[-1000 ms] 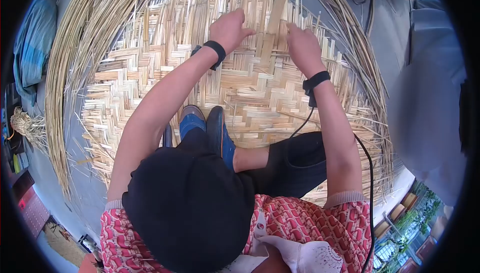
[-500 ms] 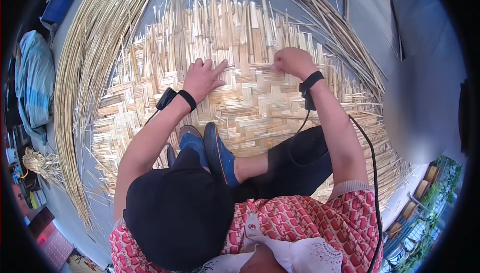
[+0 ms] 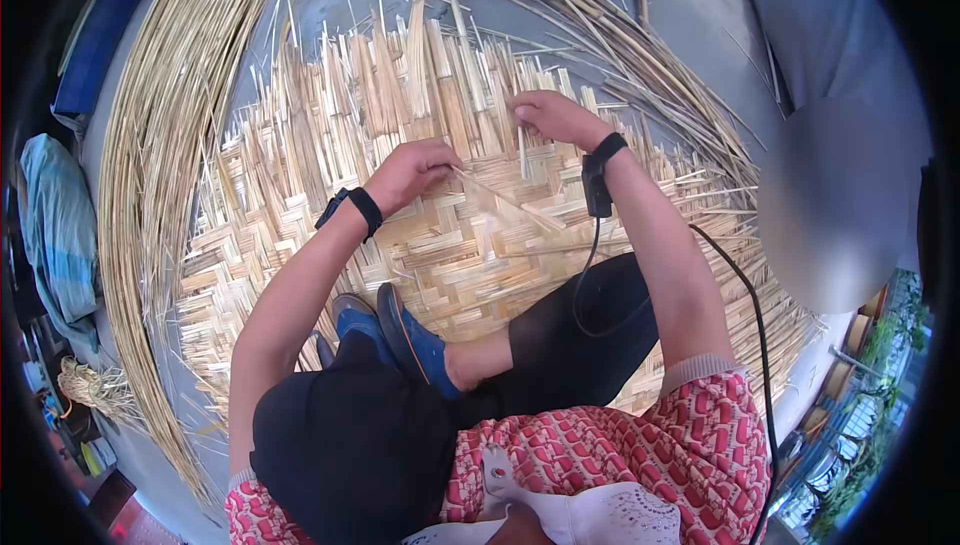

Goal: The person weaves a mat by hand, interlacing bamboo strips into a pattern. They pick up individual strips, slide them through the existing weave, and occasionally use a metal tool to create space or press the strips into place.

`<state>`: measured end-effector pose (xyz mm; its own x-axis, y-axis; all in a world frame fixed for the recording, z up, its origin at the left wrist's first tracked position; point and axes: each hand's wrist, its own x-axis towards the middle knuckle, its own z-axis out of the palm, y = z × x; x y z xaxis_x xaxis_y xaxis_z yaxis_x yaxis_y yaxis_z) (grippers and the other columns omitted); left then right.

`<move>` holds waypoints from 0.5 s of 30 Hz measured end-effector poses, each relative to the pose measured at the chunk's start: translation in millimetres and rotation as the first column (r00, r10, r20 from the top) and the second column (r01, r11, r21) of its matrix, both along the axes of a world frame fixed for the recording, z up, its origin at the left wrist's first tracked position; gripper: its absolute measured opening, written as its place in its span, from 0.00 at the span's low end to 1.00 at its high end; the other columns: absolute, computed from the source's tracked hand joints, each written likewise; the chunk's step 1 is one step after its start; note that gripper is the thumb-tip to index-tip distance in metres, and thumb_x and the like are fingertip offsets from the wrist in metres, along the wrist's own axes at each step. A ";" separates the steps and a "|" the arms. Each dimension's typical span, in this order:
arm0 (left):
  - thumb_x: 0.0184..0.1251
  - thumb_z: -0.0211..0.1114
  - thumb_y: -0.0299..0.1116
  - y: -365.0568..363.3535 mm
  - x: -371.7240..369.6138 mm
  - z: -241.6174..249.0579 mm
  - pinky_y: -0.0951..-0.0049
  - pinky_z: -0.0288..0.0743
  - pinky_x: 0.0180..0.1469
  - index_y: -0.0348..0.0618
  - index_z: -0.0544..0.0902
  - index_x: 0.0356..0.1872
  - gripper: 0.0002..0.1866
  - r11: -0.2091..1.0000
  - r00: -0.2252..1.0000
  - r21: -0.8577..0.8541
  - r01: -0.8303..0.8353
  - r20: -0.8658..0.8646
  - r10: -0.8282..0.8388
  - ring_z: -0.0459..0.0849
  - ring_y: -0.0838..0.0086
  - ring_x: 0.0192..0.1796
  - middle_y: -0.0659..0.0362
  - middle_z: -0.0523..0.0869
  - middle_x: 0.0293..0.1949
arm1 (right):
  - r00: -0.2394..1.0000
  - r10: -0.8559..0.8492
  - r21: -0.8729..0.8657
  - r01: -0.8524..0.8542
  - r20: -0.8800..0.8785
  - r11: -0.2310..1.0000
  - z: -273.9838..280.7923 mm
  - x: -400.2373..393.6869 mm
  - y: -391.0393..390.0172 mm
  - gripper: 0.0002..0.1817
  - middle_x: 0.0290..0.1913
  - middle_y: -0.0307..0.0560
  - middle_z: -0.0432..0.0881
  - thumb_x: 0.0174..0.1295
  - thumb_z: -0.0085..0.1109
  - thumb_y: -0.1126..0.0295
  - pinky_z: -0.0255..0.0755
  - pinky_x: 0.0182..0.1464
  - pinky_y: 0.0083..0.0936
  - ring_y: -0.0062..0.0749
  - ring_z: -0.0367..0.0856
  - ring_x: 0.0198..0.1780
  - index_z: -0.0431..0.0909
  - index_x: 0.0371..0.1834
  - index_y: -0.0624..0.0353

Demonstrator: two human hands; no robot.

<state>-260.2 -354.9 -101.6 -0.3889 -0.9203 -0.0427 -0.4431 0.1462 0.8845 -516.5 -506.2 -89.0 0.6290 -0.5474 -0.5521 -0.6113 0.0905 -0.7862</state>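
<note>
A large woven mat of pale split strips (image 3: 440, 245) lies on the floor around my feet, with loose strip ends fanning out at its far edge. My left hand (image 3: 413, 171) is closed at the middle of the mat, its fingertips pinching the end of a thin strip (image 3: 515, 207) that slants down to the right over the weave. To the right and a little farther off, my right hand (image 3: 548, 117) is closed on a short strip (image 3: 522, 152) that hangs down from the fingers.
Long bundles of thin stalks lie on the left (image 3: 135, 175) and at the upper right (image 3: 640, 50). A blue-grey bag (image 3: 58, 235) sits at the far left. My blue shoes (image 3: 425, 345) rest on the mat's near part. A blurred shape stands at the right.
My left hand was spread on the mat and is now closed on a strip. My right hand has shifted slightly left. The whole view has shifted.
</note>
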 end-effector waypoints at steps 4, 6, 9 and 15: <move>0.62 0.68 0.21 -2.6 -2.0 10.5 0.73 0.77 0.47 0.38 0.87 0.41 0.07 0.996 0.988 0.091 -0.014 -0.149 0.028 0.84 0.71 0.42 0.59 0.84 0.35 | 0.998 0.051 -0.220 -0.060 -0.046 0.974 -13.0 30.1 5.4 0.19 0.43 0.41 0.84 0.70 0.56 0.61 0.75 0.50 0.28 0.29 0.80 0.45 0.75 0.59 0.58; 0.62 0.69 0.21 -3.9 -1.7 12.7 0.74 0.76 0.46 0.38 0.88 0.41 0.08 0.995 0.988 0.102 -0.023 -0.152 0.038 0.84 0.72 0.42 0.59 0.85 0.35 | 0.970 -0.228 0.062 0.224 0.081 0.973 7.5 31.6 13.9 0.24 0.40 0.42 0.83 0.67 0.61 0.61 0.74 0.46 0.29 0.30 0.81 0.45 0.68 0.62 0.58; 0.62 0.69 0.22 -1.2 -3.7 7.2 0.76 0.76 0.44 0.39 0.88 0.41 0.07 0.992 0.976 0.107 -0.068 -0.197 0.088 0.84 0.75 0.40 0.61 0.85 0.35 | 0.997 -0.072 0.169 0.074 -0.020 0.983 18.5 30.1 3.1 0.25 0.44 0.42 0.84 0.64 0.66 0.60 0.75 0.48 0.24 0.27 0.82 0.47 0.72 0.60 0.61; 0.64 0.70 0.27 8.1 -34.1 -0.4 0.79 0.77 0.33 0.40 0.85 0.35 0.03 0.751 0.688 0.413 -0.515 -0.324 0.650 0.82 0.80 0.30 0.63 0.84 0.30 | 0.891 -0.354 0.016 0.365 0.283 0.931 -25.1 24.5 39.8 0.21 0.42 0.39 0.84 0.62 0.69 0.65 0.76 0.52 0.21 0.21 0.82 0.47 0.78 0.55 0.62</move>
<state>-294.3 -346.8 -102.0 0.1844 -0.9388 -0.2908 0.0725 -0.2821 0.9566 -492.0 -466.3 -114.1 0.5094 -0.7813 -0.3606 -0.3004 0.2312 -0.9253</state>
